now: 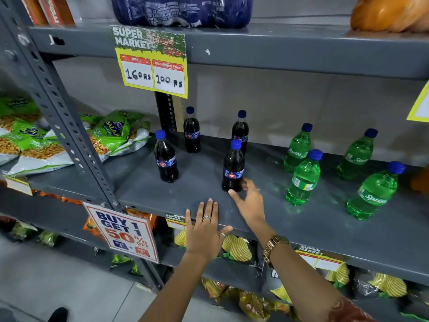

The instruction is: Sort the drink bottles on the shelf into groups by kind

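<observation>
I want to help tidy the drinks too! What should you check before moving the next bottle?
1. Kinds apart: four dark cola bottles sit left, four green Sprite bottles right, none mixed. Ok.
2. All upright: the nearest cola bottle and nearest Sprite bottle stand up, as do the rest. Ok.
3. Right hand: open, fingertips at the nearest cola bottle's base, not wrapped around it. Not ok for lifting yet.
4. Left hand: flat on the shelf edge, holding nothing. Ok.
5. Colas close together: spread apart with gaps. Not ok.
6. Caps tight: cannot tell.
</observation>
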Demonstrator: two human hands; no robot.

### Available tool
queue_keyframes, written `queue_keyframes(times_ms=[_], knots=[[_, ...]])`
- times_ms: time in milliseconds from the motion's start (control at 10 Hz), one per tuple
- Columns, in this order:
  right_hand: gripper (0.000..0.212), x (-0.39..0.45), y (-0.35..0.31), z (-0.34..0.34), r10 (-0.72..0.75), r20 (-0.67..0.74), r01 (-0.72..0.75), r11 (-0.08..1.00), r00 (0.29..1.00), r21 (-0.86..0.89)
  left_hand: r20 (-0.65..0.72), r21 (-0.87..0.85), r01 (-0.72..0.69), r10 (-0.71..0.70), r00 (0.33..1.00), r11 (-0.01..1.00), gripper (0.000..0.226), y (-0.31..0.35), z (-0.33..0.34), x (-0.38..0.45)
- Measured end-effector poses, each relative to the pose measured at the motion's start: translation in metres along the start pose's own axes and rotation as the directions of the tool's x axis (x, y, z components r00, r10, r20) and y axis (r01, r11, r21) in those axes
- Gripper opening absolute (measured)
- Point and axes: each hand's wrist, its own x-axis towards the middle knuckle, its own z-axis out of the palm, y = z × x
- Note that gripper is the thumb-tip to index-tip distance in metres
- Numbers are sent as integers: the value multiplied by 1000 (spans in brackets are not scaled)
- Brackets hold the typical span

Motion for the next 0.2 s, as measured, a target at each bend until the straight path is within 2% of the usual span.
queue_keyframes(times_ms=[100,200], knots=[[60,-3,-2,-5,36,25,-37,998,999,45,22,1,0,0,1000,1000,73,0,-3,1],[62,-7,-4,-6,52,44,-53,998,998,35,58,20,-10,9,998,1000,72,2,-7,0]])
